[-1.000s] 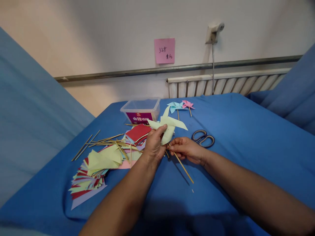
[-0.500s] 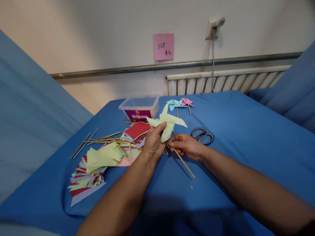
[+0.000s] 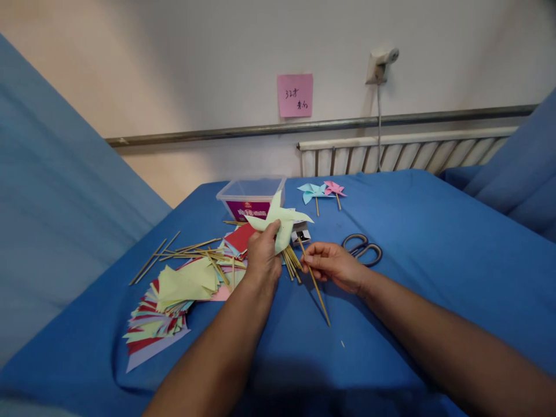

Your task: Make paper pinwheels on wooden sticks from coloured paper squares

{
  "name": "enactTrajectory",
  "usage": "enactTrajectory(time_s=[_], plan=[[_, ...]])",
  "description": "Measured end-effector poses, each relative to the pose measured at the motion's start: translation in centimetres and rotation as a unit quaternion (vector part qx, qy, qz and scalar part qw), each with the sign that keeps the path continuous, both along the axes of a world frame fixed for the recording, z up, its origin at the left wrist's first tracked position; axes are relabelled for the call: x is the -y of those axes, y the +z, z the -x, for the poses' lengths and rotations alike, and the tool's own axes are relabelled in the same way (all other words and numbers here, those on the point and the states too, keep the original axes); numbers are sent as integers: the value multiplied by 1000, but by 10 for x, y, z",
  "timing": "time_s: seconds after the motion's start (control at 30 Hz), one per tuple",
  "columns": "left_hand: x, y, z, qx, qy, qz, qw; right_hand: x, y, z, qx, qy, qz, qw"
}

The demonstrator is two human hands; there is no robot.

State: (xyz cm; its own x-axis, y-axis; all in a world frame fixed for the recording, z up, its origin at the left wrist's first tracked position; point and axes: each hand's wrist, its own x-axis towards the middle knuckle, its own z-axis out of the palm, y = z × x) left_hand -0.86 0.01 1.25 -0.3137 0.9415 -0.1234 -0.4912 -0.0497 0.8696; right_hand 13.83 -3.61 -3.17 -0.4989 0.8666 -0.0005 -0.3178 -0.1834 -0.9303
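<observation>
My left hand (image 3: 264,252) pinches a pale green paper pinwheel (image 3: 284,223) between thumb and fingers, its blades pointing up and outward. To the right, my right hand (image 3: 332,263) grips a thin wooden stick (image 3: 319,298) near its upper part; the stick slants down toward me. The stick's top end is apart from the pinwheel. Behind the hands a small white box (image 3: 300,233) with dark contents shows in part. A bundle of short sticks (image 3: 291,265) lies on the table between my hands.
Left lie loose sticks (image 3: 186,252) and fanned coloured paper sheets (image 3: 174,301). A clear plastic tub (image 3: 249,200) stands behind. Blue (image 3: 313,193) and pink pinwheels (image 3: 334,188) lie at the back, scissors (image 3: 362,250) at right. The blue-covered table (image 3: 434,289) meets a wall with a radiator (image 3: 408,153).
My right hand with the stick has drawn away from the pinwheel to the right. The pinwheel moved slightly left, uncovering the small box and bundled sticks. The camera view tilted a little.
</observation>
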Motion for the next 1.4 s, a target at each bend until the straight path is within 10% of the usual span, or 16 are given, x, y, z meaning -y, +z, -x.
enactTrajectory(time_s=[0.47,1.4], plan=[[15,-7,-13,-193,-56,-14,980,0,8,2,-51,-86,0,995],[21,-10,-15,-300,-43,-57,951,-2,4,4,-43,-134,6,990]])
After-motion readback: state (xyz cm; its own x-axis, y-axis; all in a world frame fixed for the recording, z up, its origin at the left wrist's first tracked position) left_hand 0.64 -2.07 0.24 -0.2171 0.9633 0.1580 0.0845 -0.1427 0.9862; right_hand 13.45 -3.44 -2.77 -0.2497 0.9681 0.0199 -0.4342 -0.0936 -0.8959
